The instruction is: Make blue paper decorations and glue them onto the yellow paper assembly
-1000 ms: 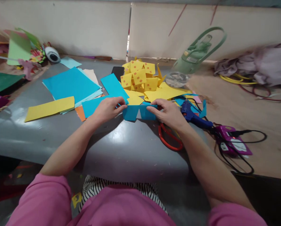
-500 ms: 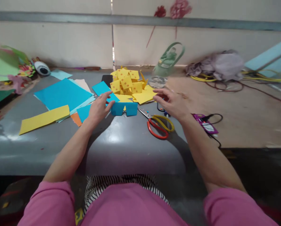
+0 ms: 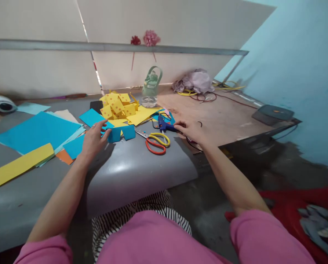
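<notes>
We had both arms stretched forward and bare from the elbows down, with the pink sleeves [image 3: 263, 234] bunched up near the elbows. Our left forearm [image 3: 65, 190] ran up and to the right with the wrist straight. Our left hand [image 3: 94, 138] was palm down and turned slightly inward. Its fingers were long and close together, and the thumb was drawn in toward the fingertips in a light pinch. Our right forearm [image 3: 227, 172] angled up and to the left, reaching farther out than the other. Our right hand [image 3: 190, 129] was held low and palm down, wrist level, its fingers loosely spread and extended forward. The two hands were well apart.
</notes>
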A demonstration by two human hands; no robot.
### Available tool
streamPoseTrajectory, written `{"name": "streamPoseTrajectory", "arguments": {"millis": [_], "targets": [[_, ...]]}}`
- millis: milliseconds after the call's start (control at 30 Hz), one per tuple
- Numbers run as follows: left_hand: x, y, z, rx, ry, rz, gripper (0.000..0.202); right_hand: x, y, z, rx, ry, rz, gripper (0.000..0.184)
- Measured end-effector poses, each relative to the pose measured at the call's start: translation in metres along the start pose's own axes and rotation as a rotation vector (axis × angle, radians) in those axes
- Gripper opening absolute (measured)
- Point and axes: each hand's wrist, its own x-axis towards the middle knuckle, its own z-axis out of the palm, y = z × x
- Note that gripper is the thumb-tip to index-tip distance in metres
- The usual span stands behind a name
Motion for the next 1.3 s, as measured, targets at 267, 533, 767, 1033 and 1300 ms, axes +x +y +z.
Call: {"name": "streamPoseTrajectory", "arguments": {"millis": [267,533,767,1033,1300], "targets": [[0.002,0.001,-0.002,-0.032,0.022,-0.040,0.038,0.035,-0.028,0.030,-0.152,-0.152,-0.125,0.018],[-0.004,0.014,-0.004,-0.020,-0.019,-0.008,0.031,0.066,-0.030,0.053,-0.391,-0.255,-0.153,0.023],[-0.007,0.018,-0.005,-0.011,-0.064,0.057,0.028,0.072,-0.026,0.054,-0.549,-0.300,-0.174,0.026],[-0.007,0.021,-0.005,-0.002,-0.080,0.038,0.028,0.083,-0.033,0.063,-0.562,-0.362,-0.140,0.021],[-0.007,0.022,-0.003,-0.140,-0.048,0.068,0.027,0.072,-0.050,0.060,-0.371,-0.233,-0.115,0.021]]}}
